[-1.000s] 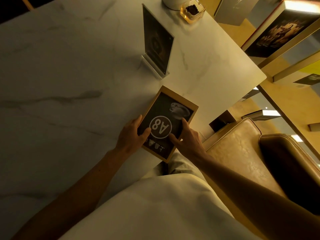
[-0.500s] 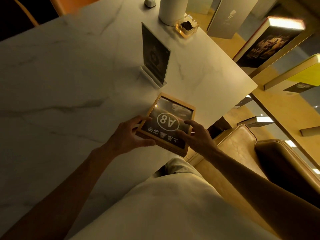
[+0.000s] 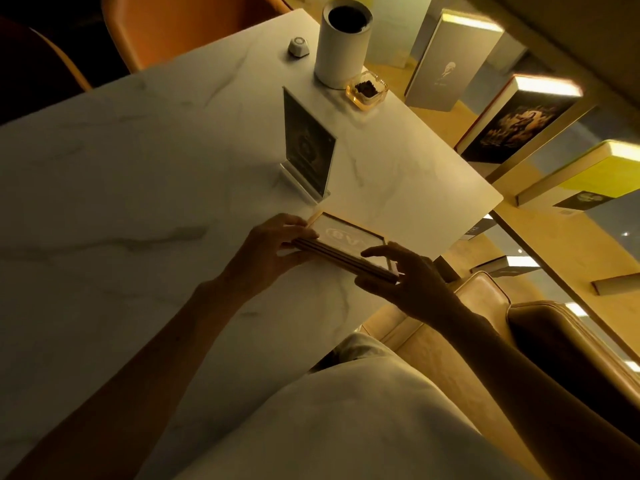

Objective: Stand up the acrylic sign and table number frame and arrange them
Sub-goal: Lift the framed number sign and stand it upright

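Observation:
The wooden table number frame (image 3: pixel 346 239), marked A8, is lifted off the marble table (image 3: pixel 138 202) and tilted so that I see its near edge and glaring glass. My left hand (image 3: pixel 273 247) grips its left end. My right hand (image 3: pixel 405 282) holds its right end with thumb below and fingers above. Just beyond the frame the acrylic sign (image 3: pixel 308 147) stands upright on its clear base with a dark insert.
A white cylinder (image 3: pixel 341 46), a glass ashtray (image 3: pixel 367 90) and a small white call button (image 3: pixel 298 47) sit at the table's far corner. An orange chair (image 3: pixel 180 29) stands behind the table. A tan leather seat (image 3: pixel 485 306) lies to my right, and lit display books line the wall.
The frame lay flat on the table near its edge a second ago. Both hands have raised it and tipped its near edge up, so its face now looks away from me.

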